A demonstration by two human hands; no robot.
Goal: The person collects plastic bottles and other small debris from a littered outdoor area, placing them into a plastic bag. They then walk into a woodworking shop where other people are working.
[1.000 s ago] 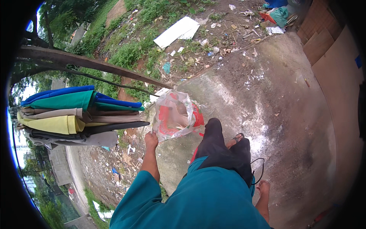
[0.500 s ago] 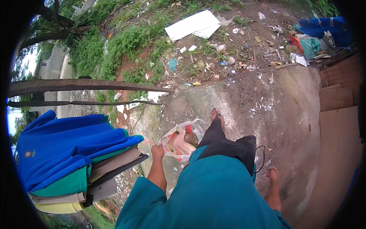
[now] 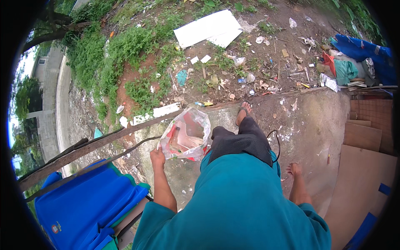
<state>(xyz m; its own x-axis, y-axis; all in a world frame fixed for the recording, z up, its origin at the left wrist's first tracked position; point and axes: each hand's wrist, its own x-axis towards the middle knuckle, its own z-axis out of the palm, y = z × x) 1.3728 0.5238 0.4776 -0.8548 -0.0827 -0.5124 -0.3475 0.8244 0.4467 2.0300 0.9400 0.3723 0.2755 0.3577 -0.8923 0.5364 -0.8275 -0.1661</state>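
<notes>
My left hand (image 3: 157, 157) is closed on the rim of a plastic bag (image 3: 205, 125), whitish and see-through with red patches. The bag hangs with its mouth up, beside my left leg. Inside it, pinkish flat pieces and a dark, narrow item show; their kind I cannot make out. My right hand (image 3: 294, 169) hangs out to the right over the concrete, its fingers loosely curled and partly apart. Nothing shows in it. A thin black cord loop (image 3: 278, 143) sticks out by my right hip.
Wooden poles (image 3: 89, 150) run at the left, with blue and green clothes (image 3: 89, 204) hanging below them. Ahead, a white board (image 3: 208, 30) lies among litter and weeds. Brown boards (image 3: 366, 179) lean at the right, near a blue tarp (image 3: 366, 56) and bagged rubbish.
I have stepped forward and my view has turned, so the hanging clothes sit lower left. The bag has been lifted along with my left hand. My right hand stays out at my side.
</notes>
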